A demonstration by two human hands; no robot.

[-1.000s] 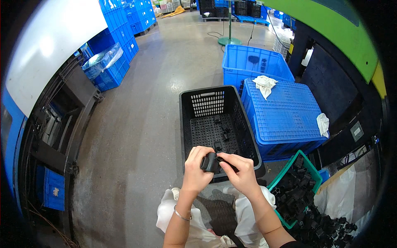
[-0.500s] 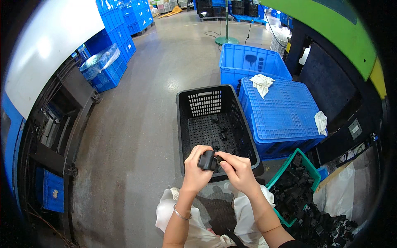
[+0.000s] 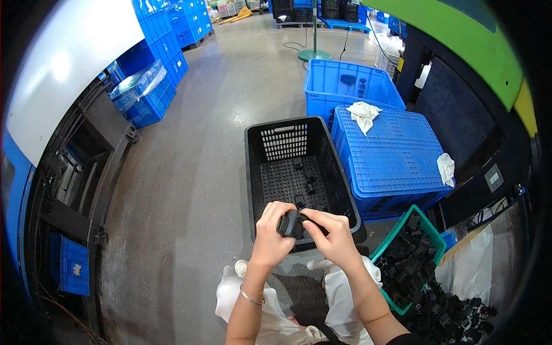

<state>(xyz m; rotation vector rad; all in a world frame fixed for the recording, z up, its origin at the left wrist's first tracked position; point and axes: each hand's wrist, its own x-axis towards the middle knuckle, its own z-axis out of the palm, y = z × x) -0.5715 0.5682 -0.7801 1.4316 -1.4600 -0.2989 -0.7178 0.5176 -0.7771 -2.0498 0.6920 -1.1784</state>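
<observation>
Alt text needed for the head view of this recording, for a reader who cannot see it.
Seen from above, a person's left hand and right hand grip a small black plastic part over the near rim of a black slotted crate on a concrete floor. Blue crates stand to the right, and a green bin of black parts.

Counts: 2 hands on the job, left hand (image 3: 270, 233) and right hand (image 3: 333, 238), sharing 1 small black part (image 3: 290, 224). 1 black crate (image 3: 299, 172) with roughly 4 loose black parts (image 3: 307, 183) on its floor, exact number hard to tell. 1 open blue crate (image 3: 351, 86), 1 upturned blue crate (image 3: 391, 158) carrying 2 white rags (image 3: 363, 114). 1 green crate (image 3: 411, 261) of black parts, too many to count. Blue crate stacks (image 3: 158, 63) at left: several, uncountable.
</observation>
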